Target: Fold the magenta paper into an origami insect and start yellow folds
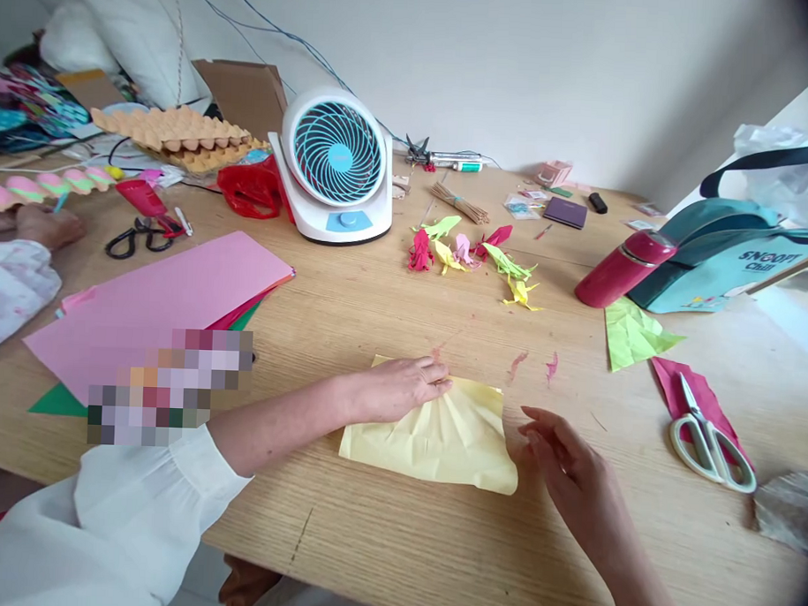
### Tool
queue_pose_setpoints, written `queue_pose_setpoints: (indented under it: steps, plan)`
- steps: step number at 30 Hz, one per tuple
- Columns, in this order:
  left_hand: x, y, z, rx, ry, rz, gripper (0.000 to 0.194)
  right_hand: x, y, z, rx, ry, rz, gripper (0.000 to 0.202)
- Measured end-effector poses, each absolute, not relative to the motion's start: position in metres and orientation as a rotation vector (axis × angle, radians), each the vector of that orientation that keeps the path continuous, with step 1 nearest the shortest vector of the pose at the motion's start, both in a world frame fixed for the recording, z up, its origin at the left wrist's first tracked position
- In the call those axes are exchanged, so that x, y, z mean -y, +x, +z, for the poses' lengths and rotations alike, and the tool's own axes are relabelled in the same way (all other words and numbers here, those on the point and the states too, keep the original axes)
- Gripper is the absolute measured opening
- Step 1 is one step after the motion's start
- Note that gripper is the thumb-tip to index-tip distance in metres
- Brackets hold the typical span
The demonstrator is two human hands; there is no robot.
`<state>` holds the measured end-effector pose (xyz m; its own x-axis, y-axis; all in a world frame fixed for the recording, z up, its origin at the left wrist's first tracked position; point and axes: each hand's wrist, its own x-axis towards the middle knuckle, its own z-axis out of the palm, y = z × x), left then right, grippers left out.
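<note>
A creased sheet of pale yellow paper (465,438) lies on the table in front of me, with folds fanning out from its upper middle. My left hand (401,387) is on its upper left part, fingers together and bent down onto the paper; the fingertips' undersides are hidden. Just off the sheet's right edge hovers my right hand (564,459), holding nothing, with loosely curved fingers and the thumb a little apart. Above the sheet, small folded paper figures (462,249) in red, pink, yellow and green lie in a group.
White-handled scissors (710,446) rest on crumpled red paper (685,392) at right, near green paper (634,333), a red bottle (623,268) and a teal bag (717,252). A fan (339,159) stands behind. Stacked coloured paper (179,295) lies left, near another person's hand (52,227).
</note>
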<state>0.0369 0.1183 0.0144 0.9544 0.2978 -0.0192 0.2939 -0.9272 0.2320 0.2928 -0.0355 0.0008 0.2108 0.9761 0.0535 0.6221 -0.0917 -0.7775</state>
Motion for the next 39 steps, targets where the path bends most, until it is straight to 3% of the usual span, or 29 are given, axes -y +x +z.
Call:
queue_pose_setpoints:
  steps: [5, 19, 27, 33, 39]
  plan:
    - [-0.116, 0.035, 0.014, -0.458, 2.927, -0.040, 0.050, 0.047, 0.287, 0.001, 1.382, -1.714, 0.887, 0.043]
    - [-0.114, 0.035, 0.012, -0.446, 2.987, -0.003, 0.047, 0.047, 0.284, 0.002, 1.361, -1.524, 1.225, 0.046]
    - [-0.115, 0.035, 0.010, -0.467, 2.952, 0.029, 0.047, 0.052, 0.276, 0.008, 1.380, -1.441, 1.209, 0.043]
    - [-0.115, 0.034, 0.008, -0.461, 2.966, 0.085, 0.045, 0.049, 0.269, 0.015, 1.336, -1.286, 1.381, 0.063]
    - [-0.115, 0.037, 0.016, -0.484, 2.916, 0.061, 0.040, 0.043, 0.265, 0.017, 1.248, -1.283, 1.473, 0.066]
